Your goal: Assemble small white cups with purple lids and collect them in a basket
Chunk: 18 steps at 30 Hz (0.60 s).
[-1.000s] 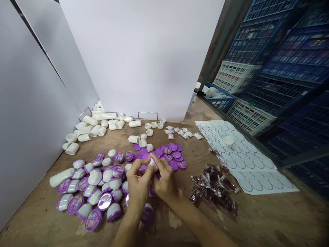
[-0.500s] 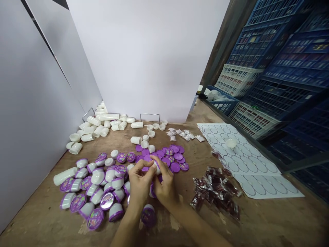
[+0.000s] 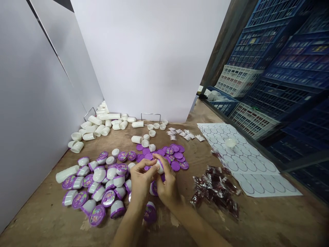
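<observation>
Between my two hands is a small white cup with a purple lid (image 3: 159, 167), tilted, its lid turned up and away to the right. My left hand (image 3: 143, 173) pinches it from the left with thumb and fingers. My right hand (image 3: 166, 183) is wrapped round its right side. Behind my hands lie loose purple lids (image 3: 175, 166), some printed. To the left spreads a heap of white cups with purple lids (image 3: 98, 175). One more lidded cup (image 3: 150, 212) sits below my hands, near my left wrist.
White cups, some in stacks (image 3: 109, 116), lie along the back left. Small white sachets (image 3: 189, 136) and dark red sachets (image 3: 214, 188) are on the right, beside a sheet printed with circles (image 3: 243, 161) bearing a white cup (image 3: 230, 142). Crates (image 3: 239, 80) stand beyond the table.
The cup in my hands has turned, so more of its white side and purple rim shows. Both hands keep their hold. The view has shifted slightly.
</observation>
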### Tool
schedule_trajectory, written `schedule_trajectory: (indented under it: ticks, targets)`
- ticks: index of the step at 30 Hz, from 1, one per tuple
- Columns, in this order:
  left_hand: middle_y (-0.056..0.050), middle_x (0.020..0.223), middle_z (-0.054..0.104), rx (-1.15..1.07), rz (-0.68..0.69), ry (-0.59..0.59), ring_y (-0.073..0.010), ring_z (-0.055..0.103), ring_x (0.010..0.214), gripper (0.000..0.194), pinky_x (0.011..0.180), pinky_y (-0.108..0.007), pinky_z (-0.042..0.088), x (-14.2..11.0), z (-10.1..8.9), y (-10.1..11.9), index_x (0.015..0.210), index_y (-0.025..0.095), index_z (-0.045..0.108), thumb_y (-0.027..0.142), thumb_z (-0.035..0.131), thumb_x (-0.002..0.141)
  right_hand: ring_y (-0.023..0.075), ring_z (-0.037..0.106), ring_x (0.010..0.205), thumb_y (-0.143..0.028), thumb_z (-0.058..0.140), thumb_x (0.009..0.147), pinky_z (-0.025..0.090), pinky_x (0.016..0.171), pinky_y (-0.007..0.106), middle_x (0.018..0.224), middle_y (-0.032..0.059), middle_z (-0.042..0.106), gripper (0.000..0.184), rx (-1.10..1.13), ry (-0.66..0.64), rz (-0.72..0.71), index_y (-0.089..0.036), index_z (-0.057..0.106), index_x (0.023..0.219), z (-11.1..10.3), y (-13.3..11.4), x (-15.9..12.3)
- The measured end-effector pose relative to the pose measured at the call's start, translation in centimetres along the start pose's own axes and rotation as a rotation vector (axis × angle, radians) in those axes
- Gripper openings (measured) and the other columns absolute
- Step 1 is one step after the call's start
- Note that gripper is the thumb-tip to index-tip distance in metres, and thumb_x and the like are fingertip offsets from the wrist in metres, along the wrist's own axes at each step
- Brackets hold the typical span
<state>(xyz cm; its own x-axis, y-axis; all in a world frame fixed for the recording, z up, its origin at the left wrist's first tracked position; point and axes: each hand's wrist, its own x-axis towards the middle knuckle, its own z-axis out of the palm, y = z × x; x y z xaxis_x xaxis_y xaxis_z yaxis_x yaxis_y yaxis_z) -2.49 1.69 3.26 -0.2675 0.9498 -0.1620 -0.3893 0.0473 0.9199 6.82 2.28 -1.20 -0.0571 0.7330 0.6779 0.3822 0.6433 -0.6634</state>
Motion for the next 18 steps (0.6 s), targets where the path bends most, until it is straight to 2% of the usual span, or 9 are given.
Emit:
schedule_trajectory:
  ticks: [5,10,16,18]
  targets:
    - [0.002,0.058,0.056,0.020,-0.032,0.006,-0.0073,0.046,0.050,0.017,0.044,-0.018,0.037,-0.1,0.3,0.4,0.059,0.012,0.072,0.021,0.079,0.047,0.0250,0.056,0.126,-0.012,0.046,0.090,0.053,0.102,0.045,0.131,0.0143,0.061,0.051,-0.005,0.005,0.027,-0.020,0.045,0.140,0.2,0.0,-0.6]
    - [0.001,0.057,0.058,0.051,-0.050,0.009,-0.0081,0.047,0.049,0.016,0.045,-0.019,0.038,-0.1,0.0,0.7,0.055,0.011,0.068,0.020,0.076,0.045,0.0244,0.059,0.122,-0.015,0.048,0.090,0.054,0.100,0.043,0.126,0.0140,0.064,0.046,0.014,0.002,0.025,-0.019,0.048,0.136,0.5,0.2,-1.2]
    - [0.006,0.045,0.050,0.064,-0.067,-0.022,-0.0028,0.033,0.039,0.012,0.040,-0.017,0.027,0.2,-0.2,0.3,0.054,0.012,0.065,0.018,0.073,0.046,0.0234,0.063,0.115,-0.014,0.049,0.089,0.057,0.094,0.040,0.124,0.0134,0.066,0.047,-0.018,0.013,0.047,-0.019,0.049,0.136,0.3,0.0,-1.6]
    - [0.006,0.045,0.051,0.032,-0.109,-0.024,-0.0032,0.035,0.039,0.015,0.041,-0.018,0.028,0.2,-0.3,0.1,0.054,0.012,0.064,0.018,0.075,0.045,0.0235,0.062,0.117,-0.014,0.049,0.090,0.056,0.095,0.041,0.125,0.0135,0.065,0.048,-0.031,0.021,0.031,-0.020,0.048,0.137,0.3,0.2,-1.9]
